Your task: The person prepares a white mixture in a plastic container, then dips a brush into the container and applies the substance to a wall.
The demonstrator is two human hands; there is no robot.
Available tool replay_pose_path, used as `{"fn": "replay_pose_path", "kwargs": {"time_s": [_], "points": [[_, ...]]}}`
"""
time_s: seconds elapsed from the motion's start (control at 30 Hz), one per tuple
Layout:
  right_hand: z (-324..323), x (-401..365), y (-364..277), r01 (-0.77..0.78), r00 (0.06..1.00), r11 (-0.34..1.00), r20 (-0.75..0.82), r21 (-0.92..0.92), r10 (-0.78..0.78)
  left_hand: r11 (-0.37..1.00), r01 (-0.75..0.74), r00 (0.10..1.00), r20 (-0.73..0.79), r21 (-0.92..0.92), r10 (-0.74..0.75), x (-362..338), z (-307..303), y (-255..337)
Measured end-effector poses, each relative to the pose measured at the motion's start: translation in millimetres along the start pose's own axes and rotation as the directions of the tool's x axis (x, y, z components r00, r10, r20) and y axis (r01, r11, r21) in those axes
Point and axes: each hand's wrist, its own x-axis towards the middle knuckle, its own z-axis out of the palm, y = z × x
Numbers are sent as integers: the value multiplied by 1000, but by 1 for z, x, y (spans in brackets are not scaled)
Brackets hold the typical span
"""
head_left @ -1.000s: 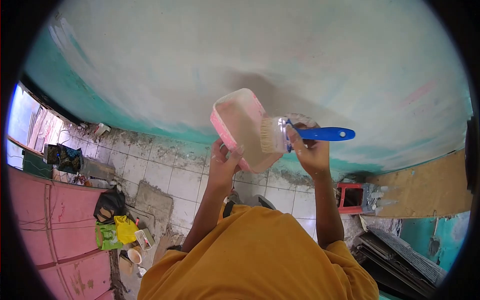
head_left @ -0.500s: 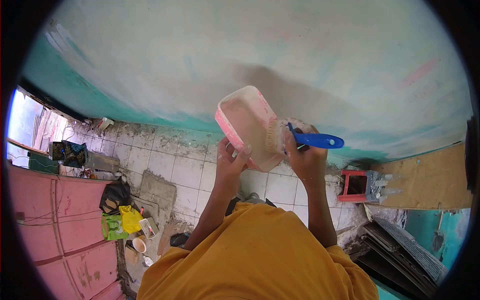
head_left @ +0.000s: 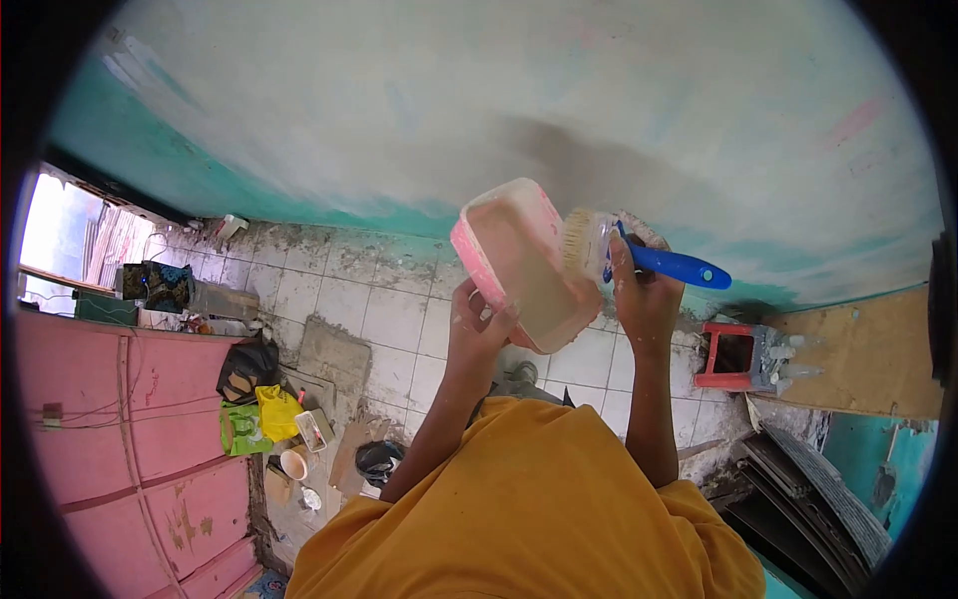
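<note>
My left hand grips the near-left side of a pink rectangular tub, its rim smeared with white. Greyish-white paint lies inside, and the tub tilts in front of the wall. In my right hand, fingers closed round the handle, is a wide paintbrush with a blue handle. Its pale bristles point left and overlap the tub's right rim. Paint specks dot both hands. Behind them rises the wall, whitish above with turquoise showing along its lower part.
White floor tiles run along the wall's foot. To the right stands a red stool near a brown board, with stacked dark panels below. Bags, including a yellow one, and a black bucket sit on the left by a pink partition.
Brush and right hand have shifted right relative to the tub, the bristles moving from over the paint to the right rim. The whole view has swung slightly, so the surroundings sit further right.
</note>
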Motion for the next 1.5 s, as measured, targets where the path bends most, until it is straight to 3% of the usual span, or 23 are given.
{"fn": "replay_pose_path", "kwargs": {"time_s": [0.2, 0.27, 0.4, 0.5, 0.53, 0.63, 0.73, 0.77, 0.83, 0.87, 0.9, 0.93, 0.97, 1.03, 1.07, 1.13, 1.2, 1.23, 1.3, 1.4, 1.47, 1.5], "points": [[34, 15, -10, -1, 1000, 1000, -11, 23, 1, 1000, -6, 1000, 21, 17, 5, -2, -22, 15], [53, 22, -12, -55, 998, 993, 16, 109, 53, 1000, -1, 1000, 15, -21, 2, 4, -37, 23], [102, 38, -19, -15, 1000, 997, 11, 78, 14, 998, 41, 999, 31, -40, -39, 22, -70, 49], [139, 46, -27, -188, 982, 935, 84, 300, 171, 999, 30, 999, 28, 12, -30, 36, -105, 69], [158, 51, -28, -160, 987, 937, 70, 311, 146, 997, 61, 998, 14, 56, -62, 42, -117, 81], [208, 70, -20, -230, 961, 813, -5, 534, 275, 996, 50, 999, 15, 78, -51, 60, -158, 101], [241, 107, -43, -142, 958, 858, -149, 494, 244, 998, 23, 999, 25, 55, -24, 73, -190, 121], [244, 124, -60, -98, 966, 890, -173, 445, 193, 999, 27, 1000, 13, 42, -28, 78, -199, 127], [244, 167, -82, 171, 961, 958, -255, 231, -110, 999, 30, 1000, 5, 20, -30, 86, -214, 139], [242, 192, -92, 186, 954, 956, -275, 225, -121, 999, 23, 999, 27, 26, -24, 88, -219, 142], [237, 217, -101, 525, 780, 840, -316, -138, -540, 1000, 16, 999, 29, 7, -16, 91, -224, 145], [232, 235, -109, 717, 482, 509, -189, -477, -856, 1000, 10, 1000, 28, -15, -10, 93, -228, 147], [228, 246, -115, 716, 468, 497, -192, -490, -863, 1000, 3, 999, 48, -16, -3, 96, -231, 149], [226, 261, -115, 730, 325, 195, 81, -654, -942, 999, 16, 999, 34, -49, -14, 98, -237, 151], [229, 260, -108, 727, 315, 184, 83, -662, -946, 999, 10, 999, 47, -53, -8, 98, -239, 153], [239, 239, -72, 635, 426, 31, 316, -772, -848, 994, 75, 996, 50, -74, -71, 97, -245, 154], [252, 218, -18, 660, 552, 125, 366, -741, -749, 995, 48, 998, 42, -82, -45, 94, -251, 151], [257, 207, -4, 660, 551, 119, 369, -742, -749, 996, 27, 999, 25, -86, -25, 93, -253, 149], [260, 191, 10, 622, 752, 299, 447, -724, -484, 995, 20, 999, 28, -97, -17, 89, -256, 149], [248, 218, -32, 644, 746, 291, 495, -708, -446, 995, 11, 1000, 12, -95, -10, 86, -266, 147], [235, 253, -72, 619, 689, 187, 414, -763, -596, 996, 10, 1000, 2, -89, -10, 83, -268, 150], [231, 267, -102, 549, 729, 196, 350, -812, -588, 995, 20, 1000, 7, -102, -19, 81, -268, 155]]}}
